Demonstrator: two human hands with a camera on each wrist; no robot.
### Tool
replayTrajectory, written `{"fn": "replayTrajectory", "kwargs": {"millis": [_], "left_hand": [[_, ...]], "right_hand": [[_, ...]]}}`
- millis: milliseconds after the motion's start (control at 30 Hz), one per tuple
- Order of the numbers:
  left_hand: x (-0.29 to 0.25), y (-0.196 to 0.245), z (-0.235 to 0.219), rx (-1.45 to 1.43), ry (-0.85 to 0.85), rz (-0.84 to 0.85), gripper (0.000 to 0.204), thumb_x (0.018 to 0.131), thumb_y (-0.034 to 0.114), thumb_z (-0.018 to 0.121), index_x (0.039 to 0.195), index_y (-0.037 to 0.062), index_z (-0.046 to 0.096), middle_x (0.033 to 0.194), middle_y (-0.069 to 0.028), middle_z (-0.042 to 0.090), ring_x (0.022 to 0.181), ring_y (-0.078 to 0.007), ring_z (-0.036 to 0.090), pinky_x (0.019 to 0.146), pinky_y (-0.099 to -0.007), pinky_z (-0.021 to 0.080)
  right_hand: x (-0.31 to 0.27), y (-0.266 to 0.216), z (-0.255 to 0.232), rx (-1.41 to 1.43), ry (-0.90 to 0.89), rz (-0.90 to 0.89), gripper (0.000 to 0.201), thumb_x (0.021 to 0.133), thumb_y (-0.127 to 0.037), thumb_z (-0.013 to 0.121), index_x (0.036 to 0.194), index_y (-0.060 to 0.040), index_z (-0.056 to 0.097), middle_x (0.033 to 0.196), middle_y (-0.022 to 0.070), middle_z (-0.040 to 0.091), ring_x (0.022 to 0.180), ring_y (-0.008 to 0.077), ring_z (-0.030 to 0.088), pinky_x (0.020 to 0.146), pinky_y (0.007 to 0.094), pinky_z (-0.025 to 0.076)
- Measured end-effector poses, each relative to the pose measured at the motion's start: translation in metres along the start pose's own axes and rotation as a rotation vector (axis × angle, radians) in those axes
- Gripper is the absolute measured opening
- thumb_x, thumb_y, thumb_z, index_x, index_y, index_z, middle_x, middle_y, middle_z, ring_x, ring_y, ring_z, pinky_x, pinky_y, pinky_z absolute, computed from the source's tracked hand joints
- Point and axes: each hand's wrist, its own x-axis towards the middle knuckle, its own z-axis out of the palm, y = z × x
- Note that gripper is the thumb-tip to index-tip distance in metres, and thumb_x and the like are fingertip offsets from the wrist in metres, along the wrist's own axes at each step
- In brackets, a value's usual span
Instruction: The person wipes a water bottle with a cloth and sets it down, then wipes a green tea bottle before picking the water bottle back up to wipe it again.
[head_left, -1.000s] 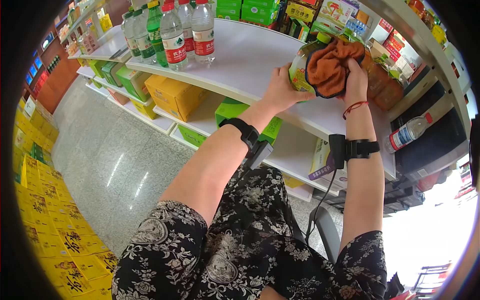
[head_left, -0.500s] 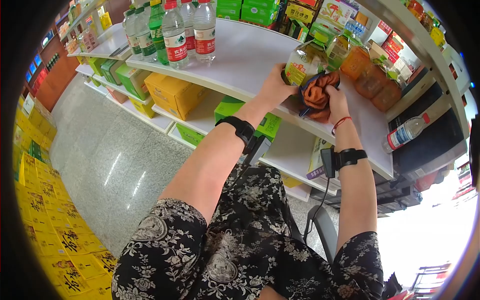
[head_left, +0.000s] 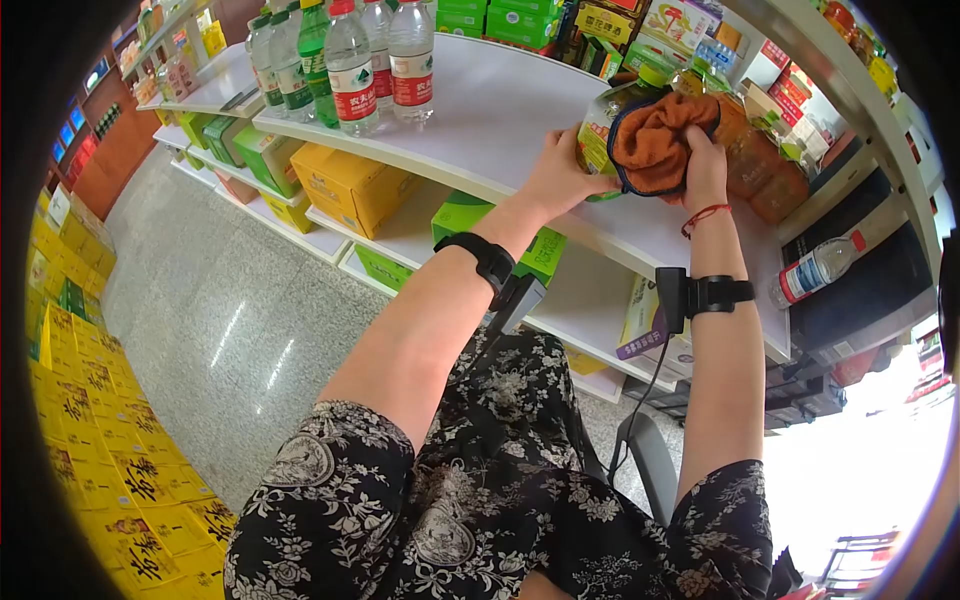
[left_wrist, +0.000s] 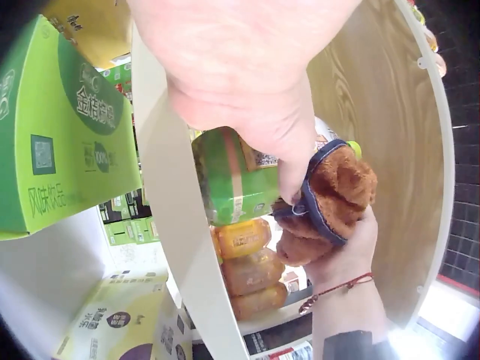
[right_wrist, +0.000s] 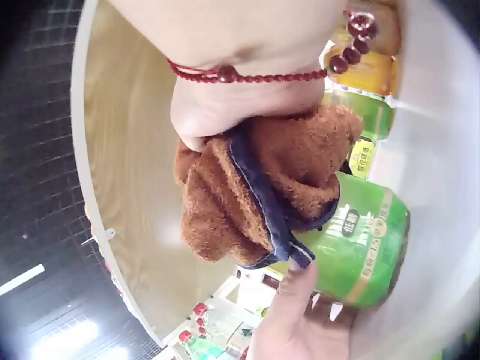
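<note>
My left hand (head_left: 558,180) holds a large bottle with a green cap (head_left: 652,76) and a green-yellow label (head_left: 592,146) by its near left side. In the right wrist view the thumb lies along the green bottle (right_wrist: 364,247). My right hand (head_left: 706,168) grips a bunched brown cloth (head_left: 652,150) with dark blue edging. It presses the cloth against the bottle's near right side and covers much of it in the head view. From the left wrist, the cloth (left_wrist: 341,191) shows right beside the left thumb.
Orange-brown bottles (head_left: 765,180) stand to the right of the held one on the white shelf (head_left: 490,100). Several water bottles (head_left: 352,85) stand at the shelf's left. One bottle (head_left: 818,268) lies on its side at the right. Boxes (head_left: 350,188) fill lower shelves.
From half a second ago, my right hand and the cloth have moved up and away from me along the bottle, back near their place of one second ago. The left hand keeps its hold.
</note>
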Motion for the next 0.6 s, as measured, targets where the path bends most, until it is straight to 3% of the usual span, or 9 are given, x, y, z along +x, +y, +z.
{"fn": "replayTrajectory", "kwargs": {"millis": [133, 233, 333, 433, 500, 600], "left_hand": [[0.005, -0.016, 0.013, 0.006, 0.045, 0.044, 0.095, 0.063, 0.029, 0.081, 0.140, 0.0005, 0.032, 0.128, -0.0214, 0.040, 0.126, -0.0354, 0.036, 0.105, -0.0407, 0.034], [0.004, -0.014, 0.013, 0.020, 0.127, -0.006, 0.093, 0.062, 0.023, 0.079, 0.139, -0.0008, 0.032, 0.125, -0.0213, 0.046, 0.120, -0.0342, 0.043, 0.102, -0.0386, 0.038], [0.001, -0.011, 0.004, -0.183, 0.090, -0.015, 0.090, 0.062, 0.019, 0.080, 0.136, -0.0029, 0.033, 0.122, -0.0211, 0.051, 0.113, -0.0323, 0.051, 0.098, -0.0366, 0.041], [0.003, -0.015, 0.009, -0.121, 0.155, -0.015, 0.084, 0.064, 0.014, 0.078, 0.133, -0.0044, 0.035, 0.120, -0.0195, 0.055, 0.108, -0.0285, 0.055, 0.095, -0.0347, 0.043], [0.007, -0.022, 0.009, -0.247, 0.090, -0.046, 0.079, 0.067, 0.012, 0.076, 0.133, -0.0042, 0.036, 0.121, -0.0183, 0.055, 0.111, -0.0253, 0.054, 0.096, -0.0340, 0.043], [0.005, -0.022, 0.008, -0.250, 0.073, 0.032, 0.074, 0.070, 0.010, 0.074, 0.133, -0.0043, 0.037, 0.122, -0.0171, 0.054, 0.112, -0.0237, 0.054, 0.097, -0.0334, 0.042]], "right_hand": [[-0.026, 0.015, -0.008, 0.002, 0.044, 0.136, 0.036, 0.082, -0.018, 0.055, 0.109, 0.0070, 0.056, 0.103, 0.0115, 0.061, 0.089, 0.0209, 0.063, 0.077, 0.0348, 0.053], [-0.035, 0.044, -0.025, -0.068, 0.034, 0.223, 0.035, 0.082, -0.018, 0.056, 0.106, 0.0066, 0.056, 0.100, 0.0100, 0.061, 0.086, 0.0196, 0.062, 0.077, 0.0333, 0.051], [-0.020, 0.063, -0.040, -0.152, -0.004, 0.266, 0.031, 0.081, -0.018, 0.057, 0.102, 0.0053, 0.056, 0.098, 0.0089, 0.061, 0.083, 0.0184, 0.061, 0.077, 0.0312, 0.050], [-0.018, 0.052, -0.037, -0.148, 0.018, 0.236, 0.028, 0.080, -0.017, 0.057, 0.098, 0.0044, 0.056, 0.097, 0.0094, 0.060, 0.083, 0.0187, 0.061, 0.076, 0.0309, 0.050], [-0.021, 0.027, -0.021, -0.075, 0.060, 0.208, 0.027, 0.079, -0.017, 0.056, 0.097, 0.0041, 0.055, 0.097, 0.0101, 0.060, 0.084, 0.0194, 0.061, 0.076, 0.0317, 0.051], [-0.018, -0.012, -0.006, 0.108, 0.008, 0.126, 0.033, 0.080, -0.014, 0.054, 0.107, 0.0055, 0.054, 0.099, 0.0120, 0.060, 0.086, 0.0224, 0.064, 0.072, 0.0348, 0.055]]}}
